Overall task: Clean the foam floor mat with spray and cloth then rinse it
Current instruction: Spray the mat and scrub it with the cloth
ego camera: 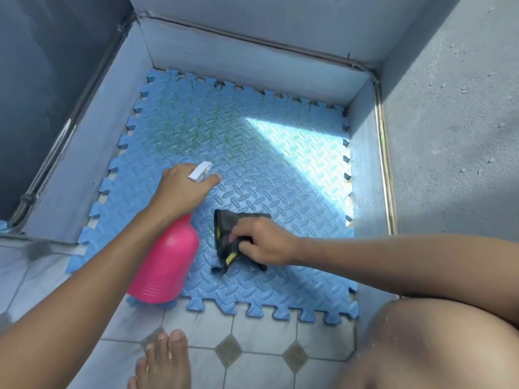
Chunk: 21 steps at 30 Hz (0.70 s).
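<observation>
Two arms (84, 276) extended over foam mat (266, 169), left fingers (213, 178) gripping pink spray bottle (165, 262), right fingers (238, 235) bunching dark cloth (224, 223)

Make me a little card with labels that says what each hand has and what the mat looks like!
Left hand: grips the pink spray bottle at its white trigger top, nozzle pointing away over the mat
Right hand: grips a dark cloth with yellow bits, held down on the mat
Mat: blue foam with puzzle-shaped edges, lying flat
Dirt: greenish streaks on the far part
Light: a sunny patch on the far right part
Floor: pale tiles at the near edge, with a bare foot on them
</observation>
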Tool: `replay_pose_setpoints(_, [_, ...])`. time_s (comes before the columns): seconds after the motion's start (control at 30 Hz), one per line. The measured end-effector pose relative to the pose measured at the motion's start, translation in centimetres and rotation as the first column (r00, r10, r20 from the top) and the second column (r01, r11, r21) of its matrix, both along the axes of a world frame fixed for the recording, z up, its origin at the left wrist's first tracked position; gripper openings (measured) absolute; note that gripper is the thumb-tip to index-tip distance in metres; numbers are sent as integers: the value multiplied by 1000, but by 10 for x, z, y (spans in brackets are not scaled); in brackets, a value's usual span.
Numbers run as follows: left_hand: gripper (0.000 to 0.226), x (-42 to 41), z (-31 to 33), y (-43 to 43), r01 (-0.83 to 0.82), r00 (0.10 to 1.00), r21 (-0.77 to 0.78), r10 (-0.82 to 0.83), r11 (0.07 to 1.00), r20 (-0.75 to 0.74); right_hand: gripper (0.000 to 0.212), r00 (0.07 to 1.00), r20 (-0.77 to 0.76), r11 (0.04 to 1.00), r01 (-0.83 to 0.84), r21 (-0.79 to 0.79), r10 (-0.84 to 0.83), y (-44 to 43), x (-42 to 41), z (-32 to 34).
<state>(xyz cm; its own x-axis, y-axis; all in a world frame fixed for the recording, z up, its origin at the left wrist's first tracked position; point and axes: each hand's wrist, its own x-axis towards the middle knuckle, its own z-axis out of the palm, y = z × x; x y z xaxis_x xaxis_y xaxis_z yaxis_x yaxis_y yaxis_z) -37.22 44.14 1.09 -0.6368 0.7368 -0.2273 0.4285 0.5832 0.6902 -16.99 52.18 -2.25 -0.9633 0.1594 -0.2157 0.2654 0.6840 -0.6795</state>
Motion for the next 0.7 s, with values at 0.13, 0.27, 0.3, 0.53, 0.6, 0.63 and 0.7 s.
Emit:
replay_pose_setpoints(0.13, [66,-6,0,-5,-41,999,11,41,999,16,19,806,-75,792,552,-260,-587,34,-41,33])
replay_pose_setpoints(0.27, [65,-8,3,-6,-51,998,9,50,999,44,19,630,23,630,776,25,-776,92,-4,20])
replay_pose_setpoints(0.3, [64,-7,3,-6,-48,998,13,47,999,41,24,552,33,551,825,126,-833,105,15,14])
replay_pose_setpoints(0.53, [62,5,10,13,79,996,15,-79,997,-35,29,728,-22,695,663,278,-686,94,8,-2])
replay_pose_setpoints(0.6, [63,12,13,24,101,994,-30,-102,994,-42,47,790,150,782,524,337,-595,76,3,-16])
replay_pose_setpoints(0.63, [62,14,14,30,107,992,-53,-110,993,-61,52,784,179,781,511,360,-595,77,6,-23])
replay_pose_setpoints(0.7, [61,14,15,44,139,986,-57,-143,989,-89,51,729,164,729,583,358,-664,91,13,-23])
